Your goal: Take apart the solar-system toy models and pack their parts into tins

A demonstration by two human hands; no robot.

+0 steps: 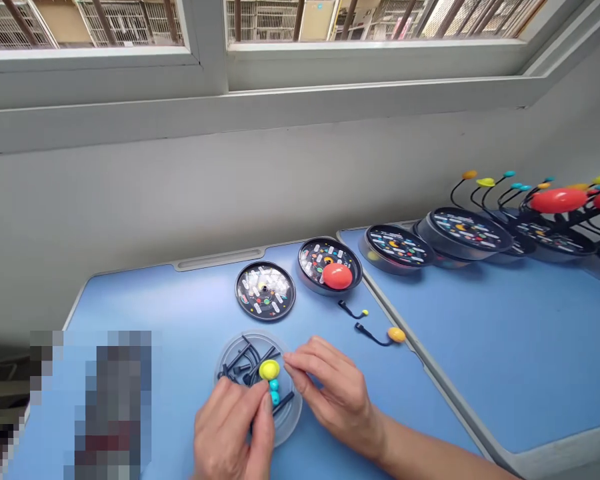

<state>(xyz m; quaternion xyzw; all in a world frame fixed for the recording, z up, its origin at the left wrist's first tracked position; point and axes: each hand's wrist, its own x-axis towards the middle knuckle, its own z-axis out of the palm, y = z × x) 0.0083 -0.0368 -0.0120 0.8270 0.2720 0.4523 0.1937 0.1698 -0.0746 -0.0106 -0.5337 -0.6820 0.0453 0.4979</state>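
Observation:
My left hand [237,427] is over the clear round container [294,435], thumb and index finger pinched at the lower edge of a yellow ringed ball [269,369]. Two small turquoise balls [275,398] show just right of those fingertips. Several black rods [250,353] lie in the container, some curved, partly covered by my left hand. My right hand [333,387] is at the container's right side, thumb and fingers closed together. What its fingertips hold, if anything, is too small to make out; a black rod's end lies close to them.
Behind the container are a black printed disc [265,308] and a round case [313,283] bearing a red ball [337,276]. Curved black arms with a yellow ball [365,313] and an orange ball [396,335] lie right. More cases [397,247] and assembled planet models [555,230] stand far right.

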